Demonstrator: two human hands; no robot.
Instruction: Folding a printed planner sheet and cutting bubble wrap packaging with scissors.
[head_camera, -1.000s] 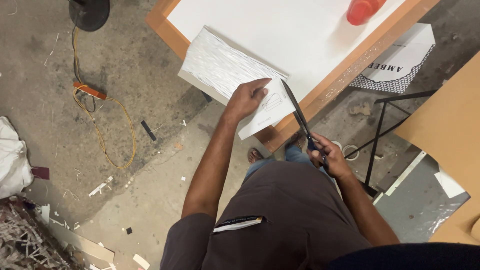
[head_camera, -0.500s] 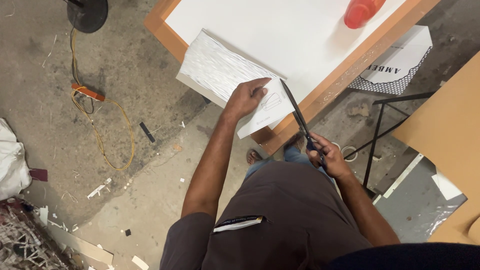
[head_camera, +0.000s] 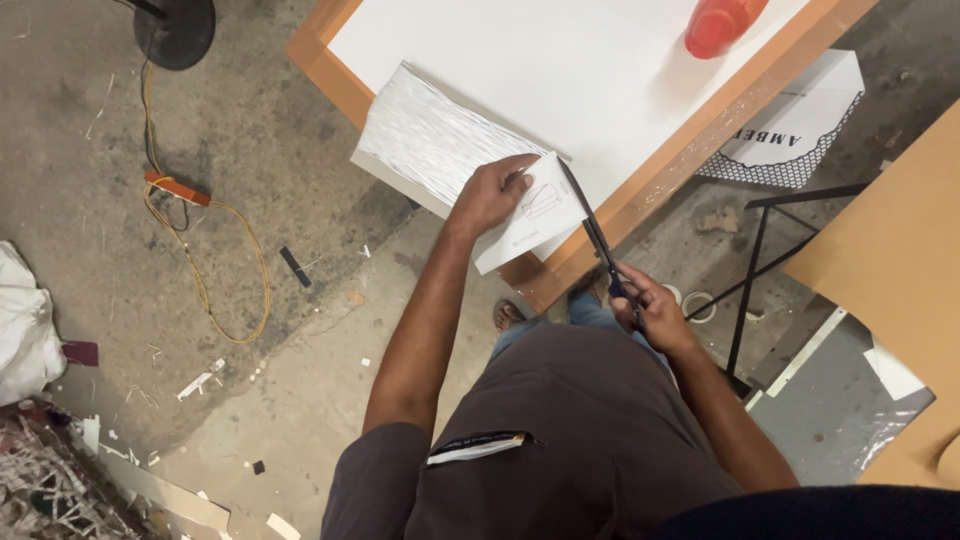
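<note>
1. Right now the left hand (head_camera: 490, 195) presses flat on a white sheet (head_camera: 450, 150) that hangs over the corner of the counter (head_camera: 640, 190), fingers spread across the near edge of the sheet.
2. Its surface is ribbed on the far part and plain on the near corner, where a small line drawing shows.
3. Meanwhile the right hand (head_camera: 645, 310) is closed around the handles of a pair of scissors (head_camera: 595, 235), held just off the counter's edge above the person's lap.
4. Those dark blades point up and away towards the sheet, their tips at its right edge beside the left hand; whether they are parted I cannot tell.
5. Further back on the white counter top lies a red bottle (head_camera: 722, 22), well apart from both hands.
6. Down on the concrete floor to the left lies a yellow cable (head_camera: 205, 270) among paper scraps.
</note>
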